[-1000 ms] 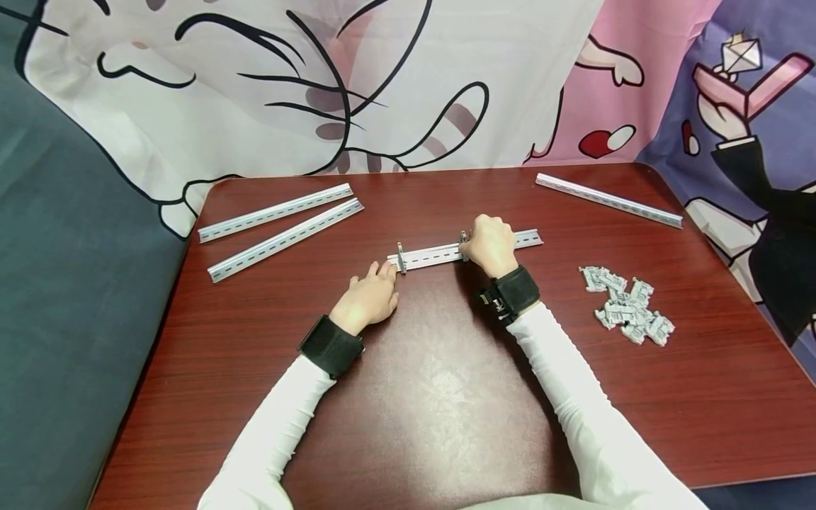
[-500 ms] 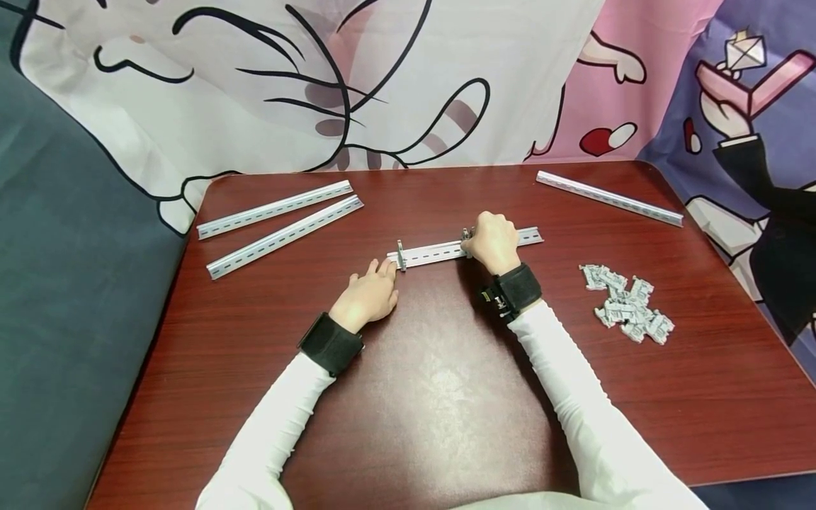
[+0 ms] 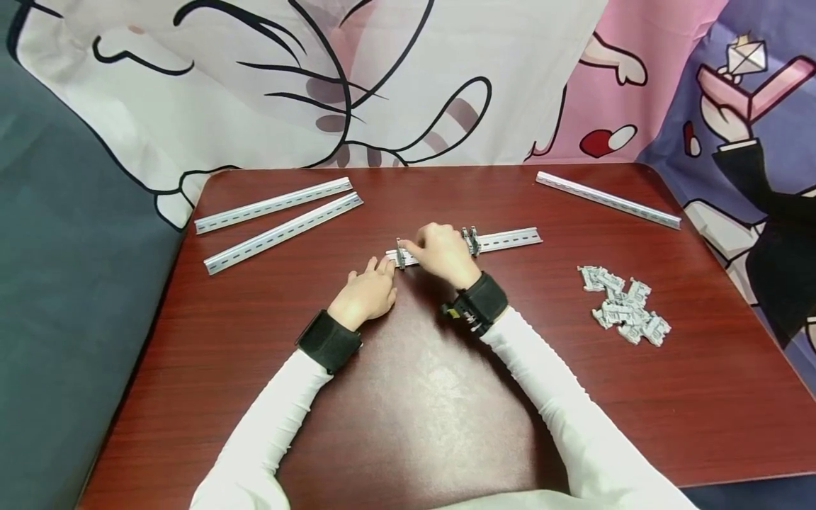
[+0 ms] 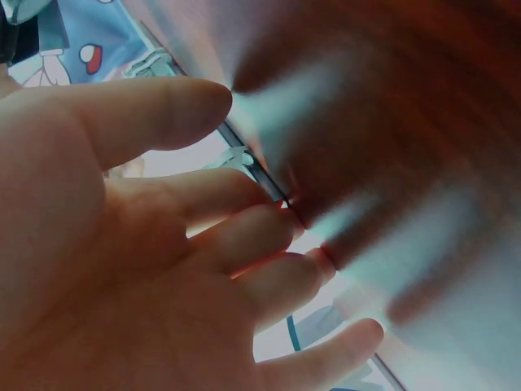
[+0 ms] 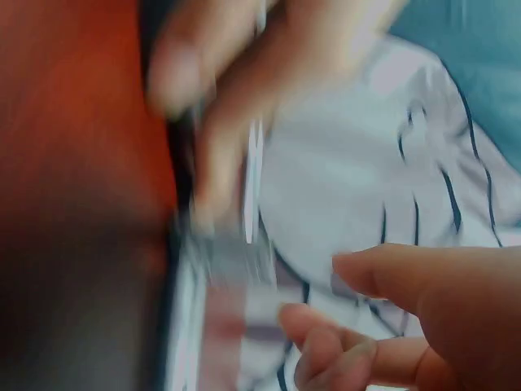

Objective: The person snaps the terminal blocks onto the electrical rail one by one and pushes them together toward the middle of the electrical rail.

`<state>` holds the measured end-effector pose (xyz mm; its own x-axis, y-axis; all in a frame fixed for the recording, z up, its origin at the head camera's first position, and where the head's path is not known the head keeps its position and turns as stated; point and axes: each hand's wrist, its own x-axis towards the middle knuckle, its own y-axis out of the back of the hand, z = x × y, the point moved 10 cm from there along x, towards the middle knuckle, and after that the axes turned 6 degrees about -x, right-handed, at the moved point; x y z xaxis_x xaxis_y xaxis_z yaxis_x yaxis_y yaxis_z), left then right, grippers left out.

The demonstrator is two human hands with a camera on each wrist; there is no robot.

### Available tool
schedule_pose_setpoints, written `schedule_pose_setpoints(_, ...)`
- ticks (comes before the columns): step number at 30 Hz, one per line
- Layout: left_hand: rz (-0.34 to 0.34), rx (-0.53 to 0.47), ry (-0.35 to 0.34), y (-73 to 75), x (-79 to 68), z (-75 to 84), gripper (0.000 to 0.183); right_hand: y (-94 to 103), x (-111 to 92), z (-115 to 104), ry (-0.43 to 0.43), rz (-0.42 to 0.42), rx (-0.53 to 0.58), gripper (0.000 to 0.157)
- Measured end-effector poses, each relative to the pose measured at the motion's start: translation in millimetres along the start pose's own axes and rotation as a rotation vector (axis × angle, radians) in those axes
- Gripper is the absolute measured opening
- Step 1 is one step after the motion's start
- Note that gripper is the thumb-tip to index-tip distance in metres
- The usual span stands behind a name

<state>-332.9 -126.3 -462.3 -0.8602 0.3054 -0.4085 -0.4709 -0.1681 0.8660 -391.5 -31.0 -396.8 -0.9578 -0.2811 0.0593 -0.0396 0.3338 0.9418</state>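
Observation:
A slotted metal rail (image 3: 510, 240) lies on the table, with a small grey clip (image 3: 400, 256) standing upright near its left end. Two more clips (image 3: 471, 241) stand side by side further right along it. My left hand (image 3: 365, 292) rests at the rail's left end, its fingers extended and spread, as the left wrist view also shows. Over the rail, between the clips, is my right hand (image 3: 443, 253), its thumb side close to the left clip. In the right wrist view, the right hand's thumb and fingers (image 5: 378, 273) are apart, holding nothing; the left hand and rail are blurred.
Two slotted rails (image 3: 283, 234) lie side by side at the back left of the dark red table (image 3: 408, 425). Another rail (image 3: 608, 200) lies at the back right. A pile of several grey clips (image 3: 625, 304) is on the right. A printed curtain (image 3: 408, 78) hangs behind the table.
My right hand has let go at the middle of the rail and moved left toward the left clip, uncovering two clips. The left hand has stayed at the rail's end.

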Motion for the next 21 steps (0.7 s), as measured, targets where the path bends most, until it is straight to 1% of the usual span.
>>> schedule_pose_setpoints(3, -0.014, 0.010, 0.006, -0.6, -1.4, -1.1, 0.060, -16.9, 2, -18, -0.003, -0.045, -0.031, 0.042)
schedule_pose_setpoints(6, -0.017, 0.009, 0.015, -0.5, -3.2, -2.6, 0.058, -24.5, 4, -25, -0.042, -0.051, -0.065, 0.041)
schedule_pose_setpoints(9, -0.011, 0.011, 0.013, -1.9, -3.3, -0.8, 0.057, -26.8, 5, -23, -0.074, -0.048, -0.075, 0.038)
schedule_pose_setpoints(13, -0.001, 0.013, 0.009, -0.7, -3.7, -0.5, 0.057, -26.7, 7, -20, -0.089, -0.043, -0.095, 0.032)
schedule_pose_setpoints(18, 0.001, 0.010, 0.006, 1.1, -3.0, -0.7, 0.060, -23.3, 9, -14, -0.105, -0.026, -0.117, 0.033)
schedule_pose_setpoints(21, 0.002, 0.004, 0.006, 1.6, -3.0, -0.7, 0.062, -21.0, 9, -9, -0.112, -0.031, -0.122, 0.030)
